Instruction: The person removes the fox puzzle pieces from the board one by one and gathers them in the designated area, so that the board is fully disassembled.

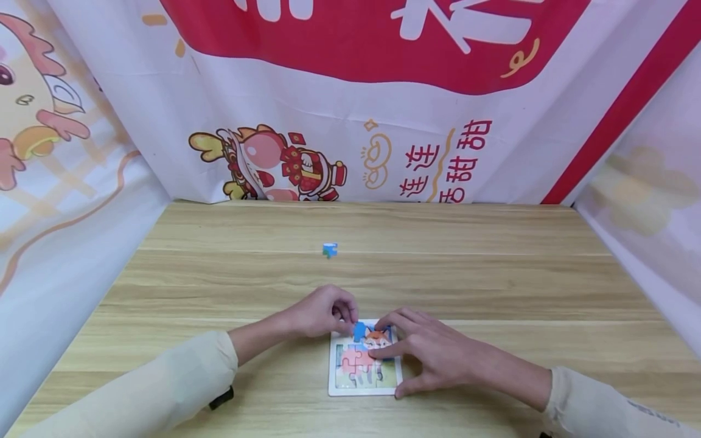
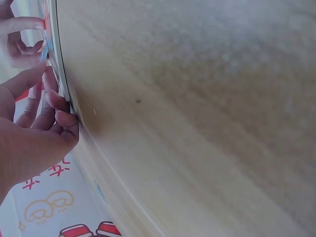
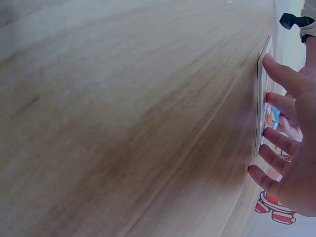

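A small jigsaw puzzle tray (image 1: 332, 371) with a white border lies at the table's near middle, several fitted pieces showing a fox picture. At its upper left, my left hand (image 1: 320, 313) pinches a blue puzzle piece (image 1: 359, 331) between thumb and forefinger, close over the tray. The same piece (image 2: 44, 52) appears edge-on in the left wrist view. My right hand (image 1: 438, 351) rests on the tray's right side with its fingers spread, covering part of the picture. In the right wrist view the thumb (image 3: 270, 61) touches the tray's border.
Another loose puzzle piece (image 1: 330, 249), blue with green and white, lies farther back on the wooden table (image 1: 493, 274). A printed cloth (image 1: 328, 85) hangs behind the table's far edge, and more cloth hangs along both sides.
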Tool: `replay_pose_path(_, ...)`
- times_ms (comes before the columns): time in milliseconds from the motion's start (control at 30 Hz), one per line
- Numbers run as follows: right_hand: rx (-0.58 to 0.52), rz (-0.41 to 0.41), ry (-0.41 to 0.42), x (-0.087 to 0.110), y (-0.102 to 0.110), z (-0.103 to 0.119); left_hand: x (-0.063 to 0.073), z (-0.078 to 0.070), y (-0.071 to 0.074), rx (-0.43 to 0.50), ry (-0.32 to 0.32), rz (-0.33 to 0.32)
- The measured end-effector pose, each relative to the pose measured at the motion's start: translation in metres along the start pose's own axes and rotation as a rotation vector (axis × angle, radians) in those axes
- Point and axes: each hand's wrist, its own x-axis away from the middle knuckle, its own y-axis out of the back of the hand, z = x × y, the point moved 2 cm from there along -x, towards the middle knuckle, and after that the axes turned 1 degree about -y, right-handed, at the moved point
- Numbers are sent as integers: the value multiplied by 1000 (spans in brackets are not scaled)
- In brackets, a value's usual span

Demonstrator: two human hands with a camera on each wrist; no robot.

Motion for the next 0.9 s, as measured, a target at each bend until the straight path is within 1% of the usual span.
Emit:
replay_pose_path(200,-3,-6,1,1,-1,0,-1,1,5,52,37,-25)
replay_pose_path(400,-11,-11,-2,1,-1,-1,-4,0,15,26,51,-68)
replay_pose_path(500,-14,-6,-8,1,-1,-1,-6,2,19,35,49,-90)
replay_pose_path(633,-10,-4,-7,1,-1,-2,-11,2,23,69,59,-131)
replay_pose_path(800,-5,-4,-4,1,-1,-2,-16,2,28,89,109,-186)
replay_pose_path(900,-8,-2,-5,1,-1,-2,-19,4,31,103,111,-206)
